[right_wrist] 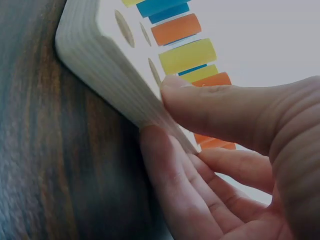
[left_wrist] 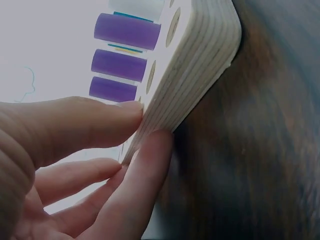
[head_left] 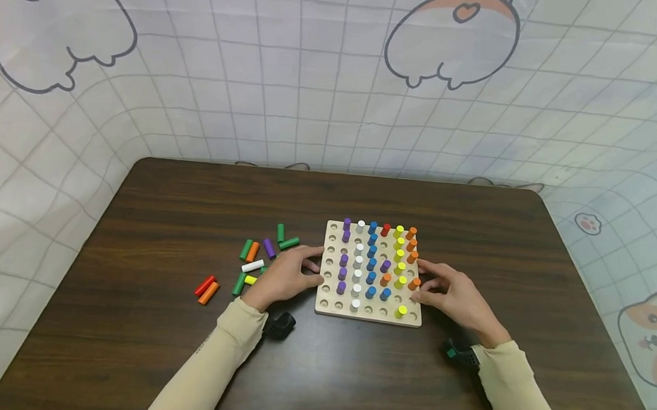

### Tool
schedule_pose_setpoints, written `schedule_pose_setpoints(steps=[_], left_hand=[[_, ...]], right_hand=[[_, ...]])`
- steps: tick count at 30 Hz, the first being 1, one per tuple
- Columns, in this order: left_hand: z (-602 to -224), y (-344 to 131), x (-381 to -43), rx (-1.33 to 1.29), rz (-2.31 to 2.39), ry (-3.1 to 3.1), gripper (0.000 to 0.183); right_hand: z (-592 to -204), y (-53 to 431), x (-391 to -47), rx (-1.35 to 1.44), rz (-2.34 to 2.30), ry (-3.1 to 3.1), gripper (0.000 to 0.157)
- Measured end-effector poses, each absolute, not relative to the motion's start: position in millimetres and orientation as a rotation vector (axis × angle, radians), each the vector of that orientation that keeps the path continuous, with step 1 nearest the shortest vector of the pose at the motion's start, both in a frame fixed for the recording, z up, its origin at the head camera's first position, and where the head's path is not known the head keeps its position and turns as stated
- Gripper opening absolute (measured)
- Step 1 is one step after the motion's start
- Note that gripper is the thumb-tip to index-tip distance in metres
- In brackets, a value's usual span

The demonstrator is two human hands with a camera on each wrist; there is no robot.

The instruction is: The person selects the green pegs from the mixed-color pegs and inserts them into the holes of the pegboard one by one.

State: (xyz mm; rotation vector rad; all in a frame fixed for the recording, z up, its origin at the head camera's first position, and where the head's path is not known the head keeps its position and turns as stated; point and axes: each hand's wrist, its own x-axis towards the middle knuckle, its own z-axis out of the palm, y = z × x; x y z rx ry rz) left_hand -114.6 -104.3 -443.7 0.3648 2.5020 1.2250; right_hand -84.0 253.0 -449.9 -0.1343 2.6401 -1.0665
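The pegboard (head_left: 333, 295) is sitting between your hands: your left hand (head_left: 290, 273) is pinching its left edge, your right hand (head_left: 458, 297) its right, fingers partly curled; loose pegs (head_left: 252, 266) are lying left of it.

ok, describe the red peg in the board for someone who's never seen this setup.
On the dark table, find the pale board between the left hand and the right hand. Along its far row, the red peg stands between a blue peg and a yellow peg; it is the board's only red one.
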Motion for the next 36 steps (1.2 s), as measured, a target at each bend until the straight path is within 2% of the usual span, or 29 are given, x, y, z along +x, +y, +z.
schedule_pose_setpoints(steps=[16, 36], left_hand=[[-441.1, -107.1, -109.9, 0.371, 1.191, 2.533, 0.060], [-437.3, -109.4, -109.2, 0.391, 1.122, 2.568, 0.060]], right_hand=[[-457.5, 260.4, -88.3, -0.147, -1.283, 2.517, 0.076], [-460.5, 259.0, -90.4, -0.201, -1.260, 2.545, 0.073]])
